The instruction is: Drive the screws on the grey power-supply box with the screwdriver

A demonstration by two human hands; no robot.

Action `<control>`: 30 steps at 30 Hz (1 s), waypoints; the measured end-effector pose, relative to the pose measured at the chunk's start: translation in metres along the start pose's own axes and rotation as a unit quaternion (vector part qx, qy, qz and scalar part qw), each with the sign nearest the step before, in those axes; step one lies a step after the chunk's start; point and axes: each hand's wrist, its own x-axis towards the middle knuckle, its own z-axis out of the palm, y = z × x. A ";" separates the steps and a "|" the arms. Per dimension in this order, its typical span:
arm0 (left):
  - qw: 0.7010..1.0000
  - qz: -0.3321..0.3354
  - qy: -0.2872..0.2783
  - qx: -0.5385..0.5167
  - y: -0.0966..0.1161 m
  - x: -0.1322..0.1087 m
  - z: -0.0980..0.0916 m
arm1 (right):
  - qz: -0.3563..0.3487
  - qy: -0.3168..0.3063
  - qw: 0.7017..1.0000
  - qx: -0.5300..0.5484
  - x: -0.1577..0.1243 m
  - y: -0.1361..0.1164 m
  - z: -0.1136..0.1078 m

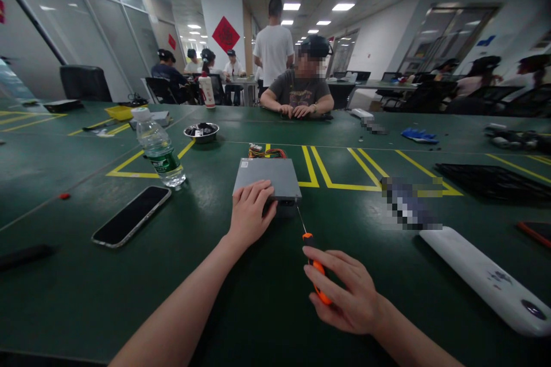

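A grey metal computer power supply (282, 175) lies flat on the green table, its bundle of coloured wires (269, 152) at the far side. My left hand (252, 212) grips its near left corner, fingers over the top and thumb against the front face. In my right hand (346, 289) is a screwdriver (308, 238) with an orange and black handle, held between thumb and fingers. The thin shaft points up and away, its tip at the right end of the power supply's near face. Whether the tip sits in a screw is too small to tell.
Left of the power supply stand a water bottle (159, 152) and a metal bowl (201, 132) of small dark parts, with a phone (132, 217) nearer. A long white device (486, 278) lies at right, a black grille-like panel (495, 180) beyond. Opposite sits a person (297, 89).
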 end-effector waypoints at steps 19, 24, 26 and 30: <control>1.000 0.005 -0.011 -0.009 -0.005 0.000 0.000 | -0.005 -0.046 0.999 -0.012 -0.001 -0.006 0.000; 1.000 0.003 -0.009 -0.009 -0.005 0.001 -0.002 | 0.017 -0.014 1.000 -0.006 -0.005 -0.005 0.003; 1.000 0.003 -0.006 -0.009 -0.004 0.001 -0.002 | 0.027 -0.037 0.999 0.001 -0.003 -0.007 0.003; 1.000 0.002 -0.007 -0.006 -0.004 0.001 -0.002 | 0.020 -0.112 0.993 -0.003 0.002 -0.011 0.001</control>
